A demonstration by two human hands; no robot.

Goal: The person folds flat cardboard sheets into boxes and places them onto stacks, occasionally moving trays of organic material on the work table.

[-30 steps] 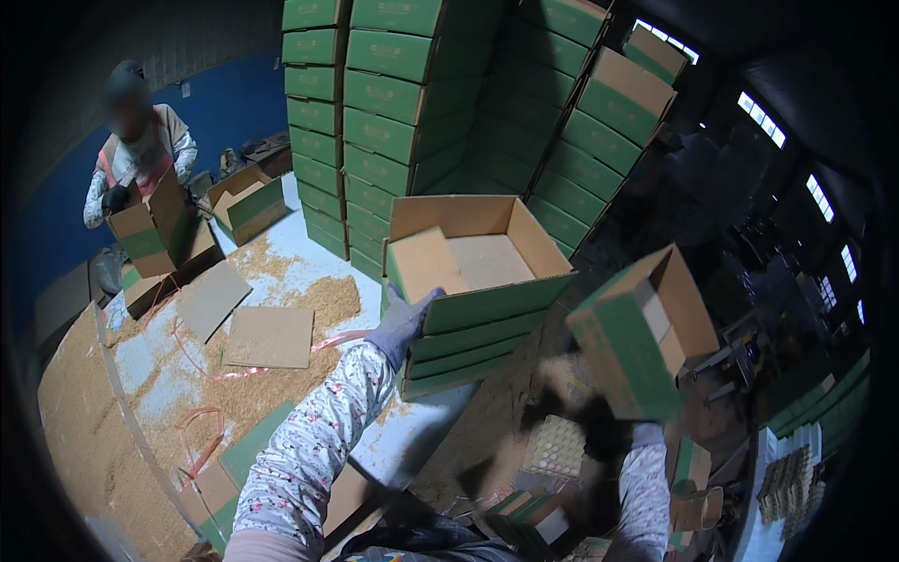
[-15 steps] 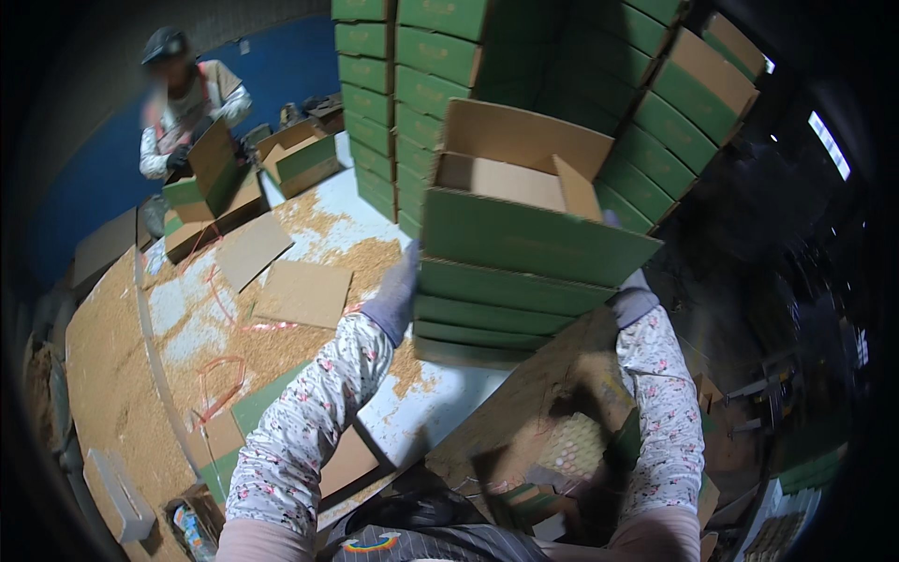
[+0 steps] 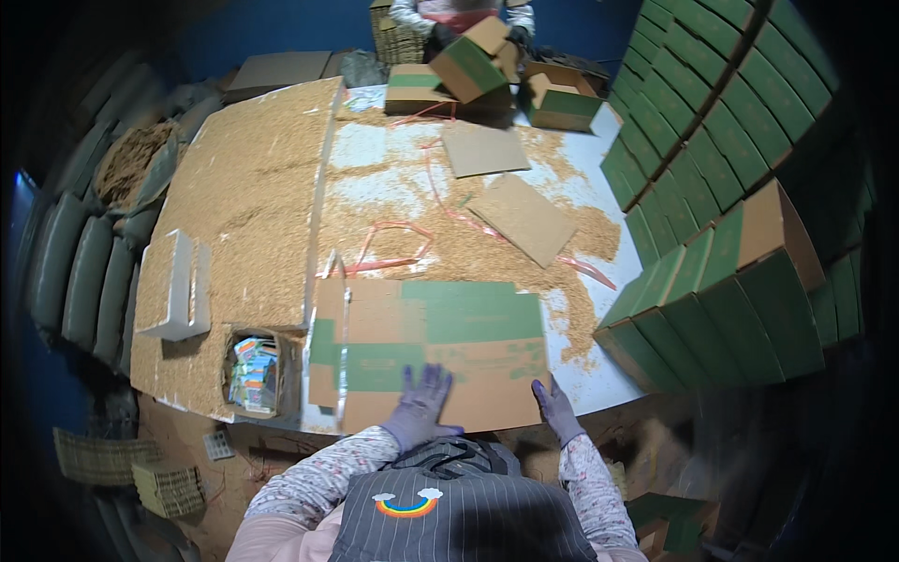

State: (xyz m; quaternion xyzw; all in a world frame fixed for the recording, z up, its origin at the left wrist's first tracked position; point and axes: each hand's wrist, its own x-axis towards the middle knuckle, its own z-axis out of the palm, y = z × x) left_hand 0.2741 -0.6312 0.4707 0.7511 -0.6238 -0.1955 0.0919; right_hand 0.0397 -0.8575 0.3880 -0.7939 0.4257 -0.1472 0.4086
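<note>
A flattened green and brown cardboard box (image 3: 482,318) lies on the table in front of me. My left hand (image 3: 421,410), in a purple-grey glove, rests on its near part with fingers spread. By its near right corner is my gloved right hand (image 3: 558,412), fingers apart and holding nothing; whether it touches the edge I cannot tell. A narrow pale strip (image 3: 344,361) runs along the left part of the cardboard. To the right stands a row of green boxes (image 3: 698,281), the top one with raised brown flaps.
Brown husk-like bits (image 3: 248,187) cover the left board and much of the table. Two cardboard sheets (image 3: 487,150) lie farther back. A small box of colourful packets (image 3: 253,375) stands at left. Across the table, a person's gloved hands (image 3: 440,42) handle a carton (image 3: 468,70). Tall green stacks (image 3: 684,103) rise at right.
Both hands have let go of the stacked green boxes, which now stand at my right. My view has turned left to the table, and my hands are at the flattened cardboard.
</note>
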